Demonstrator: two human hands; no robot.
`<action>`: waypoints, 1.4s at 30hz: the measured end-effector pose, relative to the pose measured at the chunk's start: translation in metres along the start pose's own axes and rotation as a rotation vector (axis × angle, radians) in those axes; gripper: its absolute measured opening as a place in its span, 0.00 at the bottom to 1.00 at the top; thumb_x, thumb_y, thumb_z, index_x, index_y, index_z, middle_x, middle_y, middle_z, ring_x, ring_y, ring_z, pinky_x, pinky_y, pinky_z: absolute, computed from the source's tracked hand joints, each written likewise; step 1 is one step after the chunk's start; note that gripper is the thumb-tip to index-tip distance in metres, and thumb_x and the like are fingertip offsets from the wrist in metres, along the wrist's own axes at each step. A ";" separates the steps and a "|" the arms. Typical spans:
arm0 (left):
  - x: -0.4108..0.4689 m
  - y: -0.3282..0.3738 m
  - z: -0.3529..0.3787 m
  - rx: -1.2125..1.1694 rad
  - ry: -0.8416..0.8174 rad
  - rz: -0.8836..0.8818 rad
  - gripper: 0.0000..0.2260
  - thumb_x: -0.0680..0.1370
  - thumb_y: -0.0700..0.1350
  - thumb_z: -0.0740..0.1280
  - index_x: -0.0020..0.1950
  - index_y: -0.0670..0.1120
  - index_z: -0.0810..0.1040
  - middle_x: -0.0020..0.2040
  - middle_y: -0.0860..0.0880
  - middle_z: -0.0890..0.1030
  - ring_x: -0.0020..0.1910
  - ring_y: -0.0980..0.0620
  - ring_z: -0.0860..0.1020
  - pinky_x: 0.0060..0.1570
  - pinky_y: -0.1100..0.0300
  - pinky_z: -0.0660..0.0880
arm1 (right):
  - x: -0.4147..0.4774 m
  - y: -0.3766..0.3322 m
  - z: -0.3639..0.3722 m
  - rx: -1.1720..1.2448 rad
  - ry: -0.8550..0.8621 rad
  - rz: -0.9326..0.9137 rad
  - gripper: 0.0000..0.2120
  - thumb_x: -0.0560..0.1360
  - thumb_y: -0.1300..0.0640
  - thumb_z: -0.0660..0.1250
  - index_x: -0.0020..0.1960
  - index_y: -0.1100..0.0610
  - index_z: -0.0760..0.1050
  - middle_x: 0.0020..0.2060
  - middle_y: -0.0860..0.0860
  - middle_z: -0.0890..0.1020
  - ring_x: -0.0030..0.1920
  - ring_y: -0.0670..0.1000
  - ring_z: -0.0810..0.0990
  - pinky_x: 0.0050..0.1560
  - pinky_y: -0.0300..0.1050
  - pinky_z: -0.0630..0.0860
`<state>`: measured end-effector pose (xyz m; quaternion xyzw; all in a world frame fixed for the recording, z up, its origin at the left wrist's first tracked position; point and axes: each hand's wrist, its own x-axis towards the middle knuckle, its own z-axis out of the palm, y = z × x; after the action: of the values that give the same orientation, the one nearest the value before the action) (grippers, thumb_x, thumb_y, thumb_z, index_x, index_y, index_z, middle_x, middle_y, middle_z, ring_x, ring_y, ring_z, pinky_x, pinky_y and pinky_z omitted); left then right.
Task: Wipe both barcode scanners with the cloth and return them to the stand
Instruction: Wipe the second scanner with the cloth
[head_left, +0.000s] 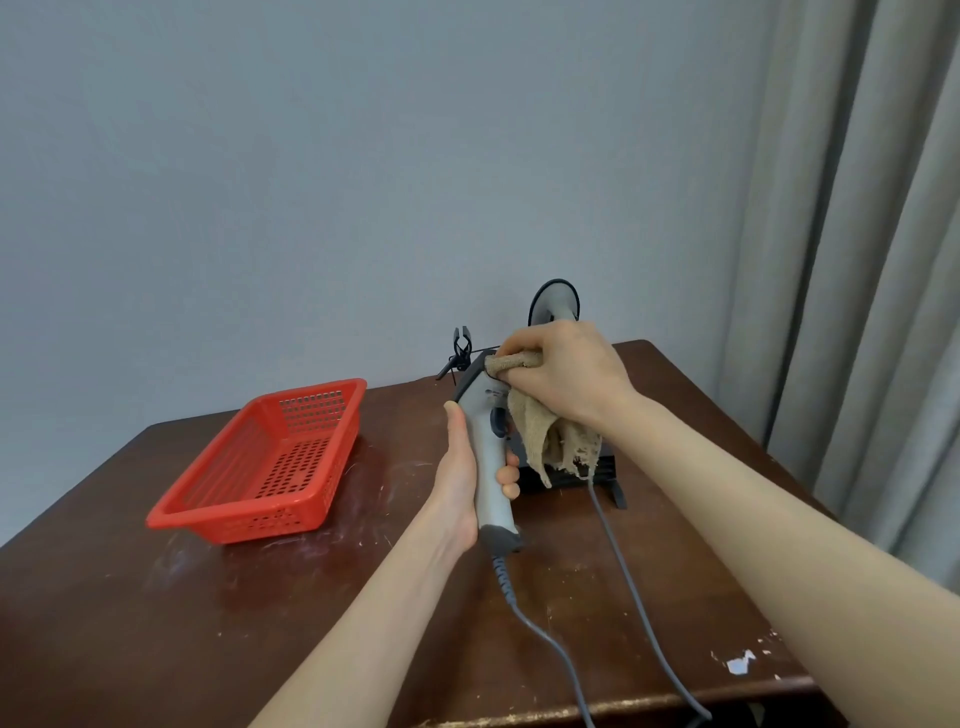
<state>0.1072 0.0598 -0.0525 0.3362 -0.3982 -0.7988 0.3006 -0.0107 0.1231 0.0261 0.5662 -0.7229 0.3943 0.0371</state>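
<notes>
Wiping 1 scanner (485, 457) just in front of the stand (610, 467), left hand (457, 483) grip closed round its handle, right hand (566, 374) grip pinching the cloth (540, 436); 1 more wipe and 2 returns likely remain.

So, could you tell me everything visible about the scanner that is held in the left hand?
The scanner is gun-shaped, of light grey plastic, with a dark grey front edge, a dark cap under the handle and a bluish button. It is upright, leaning away, above the brown table. The left hand grips its handle; the right hand presses a tan cloth on its head. A grey cable leaves its base.
</notes>
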 end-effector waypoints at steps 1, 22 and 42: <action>0.000 0.000 0.000 0.008 0.001 -0.002 0.33 0.71 0.72 0.55 0.43 0.42 0.77 0.28 0.46 0.73 0.19 0.54 0.67 0.18 0.65 0.67 | -0.001 0.000 0.001 0.013 0.003 0.003 0.08 0.73 0.51 0.67 0.49 0.43 0.81 0.40 0.46 0.82 0.47 0.51 0.78 0.42 0.43 0.72; -0.001 0.000 -0.001 0.041 0.035 0.007 0.33 0.72 0.72 0.55 0.49 0.42 0.76 0.27 0.46 0.73 0.20 0.54 0.68 0.19 0.65 0.68 | 0.003 0.010 0.006 -0.185 0.023 0.100 0.07 0.74 0.51 0.63 0.49 0.46 0.80 0.40 0.49 0.79 0.46 0.55 0.77 0.39 0.43 0.67; 0.003 0.004 -0.002 0.085 0.039 0.027 0.35 0.71 0.72 0.53 0.52 0.42 0.77 0.28 0.47 0.73 0.20 0.54 0.67 0.20 0.64 0.68 | 0.001 0.022 0.003 -0.194 0.033 -0.023 0.10 0.75 0.52 0.63 0.52 0.44 0.81 0.48 0.47 0.80 0.49 0.52 0.78 0.42 0.44 0.71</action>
<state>0.1073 0.0547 -0.0510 0.3588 -0.4302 -0.7704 0.3045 -0.0284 0.1218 0.0128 0.5617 -0.7504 0.3313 0.1080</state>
